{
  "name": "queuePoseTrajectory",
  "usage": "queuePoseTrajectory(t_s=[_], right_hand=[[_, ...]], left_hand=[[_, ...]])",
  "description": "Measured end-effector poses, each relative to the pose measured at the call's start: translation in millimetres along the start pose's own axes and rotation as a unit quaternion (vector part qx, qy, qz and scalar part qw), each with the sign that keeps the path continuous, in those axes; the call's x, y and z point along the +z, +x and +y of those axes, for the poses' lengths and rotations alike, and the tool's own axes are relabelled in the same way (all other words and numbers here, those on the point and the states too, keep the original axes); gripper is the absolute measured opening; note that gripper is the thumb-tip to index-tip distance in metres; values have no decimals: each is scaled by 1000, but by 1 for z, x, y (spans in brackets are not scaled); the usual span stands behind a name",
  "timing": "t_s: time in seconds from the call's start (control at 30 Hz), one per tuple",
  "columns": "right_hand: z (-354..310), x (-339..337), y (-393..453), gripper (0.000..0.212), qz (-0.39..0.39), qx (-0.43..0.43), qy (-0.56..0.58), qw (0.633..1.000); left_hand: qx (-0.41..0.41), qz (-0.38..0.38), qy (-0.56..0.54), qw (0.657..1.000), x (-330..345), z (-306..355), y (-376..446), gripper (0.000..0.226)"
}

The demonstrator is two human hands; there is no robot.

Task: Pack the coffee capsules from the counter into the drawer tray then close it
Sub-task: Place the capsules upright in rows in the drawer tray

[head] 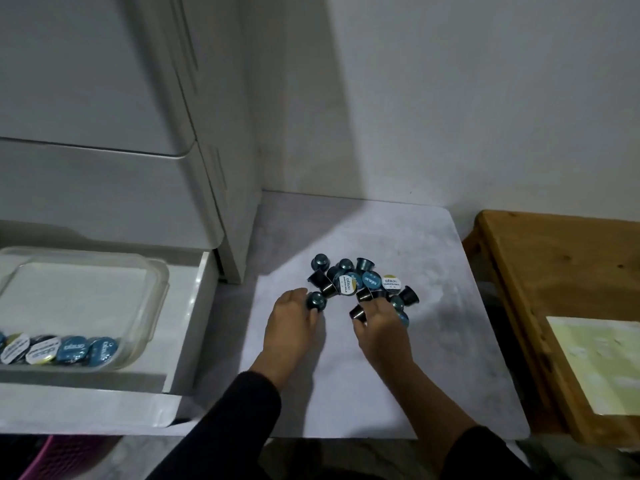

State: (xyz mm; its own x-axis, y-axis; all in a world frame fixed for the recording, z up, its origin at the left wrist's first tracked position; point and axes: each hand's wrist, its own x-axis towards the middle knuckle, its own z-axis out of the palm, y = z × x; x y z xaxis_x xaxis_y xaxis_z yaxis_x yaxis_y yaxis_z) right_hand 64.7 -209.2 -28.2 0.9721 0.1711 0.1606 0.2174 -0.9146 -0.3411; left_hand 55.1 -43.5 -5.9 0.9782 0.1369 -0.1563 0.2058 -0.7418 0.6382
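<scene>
Teal capsule [317, 301] in left grip [292, 323]; right grip [381, 323] pinches dark capsule [358, 312]; lid lettering blurred.

Two bare hands, the left [294, 327] and right [382, 332], emerge from black long sleeves [239, 420]

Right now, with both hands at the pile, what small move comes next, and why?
Probably carry what's held over to the tray on the left. The left hand grips a teal capsule, the right hand pinches a dark capsule, and the open drawer tray holds only one row along its near edge.
</scene>
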Motion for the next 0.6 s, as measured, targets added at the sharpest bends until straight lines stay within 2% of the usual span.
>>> queuePoseTrajectory(t_s=[0.13,0.27,0.4,0.6], right_hand=[[1,5,3,20,7,-14,24,1000],[3,10,3,13,-2,-32,22,999],[8,11,-1,15,-5,-59,24,998],[10,8,-5,20,-8,-69,58,996]], left_hand=[[-28,19,-35,999,17,4,9,16],[-46,46,-66,996,27,9,10,21],[-50,67,-86,993,28,6,13,14],[-77,73,-130,986,23,-1,13,19]])
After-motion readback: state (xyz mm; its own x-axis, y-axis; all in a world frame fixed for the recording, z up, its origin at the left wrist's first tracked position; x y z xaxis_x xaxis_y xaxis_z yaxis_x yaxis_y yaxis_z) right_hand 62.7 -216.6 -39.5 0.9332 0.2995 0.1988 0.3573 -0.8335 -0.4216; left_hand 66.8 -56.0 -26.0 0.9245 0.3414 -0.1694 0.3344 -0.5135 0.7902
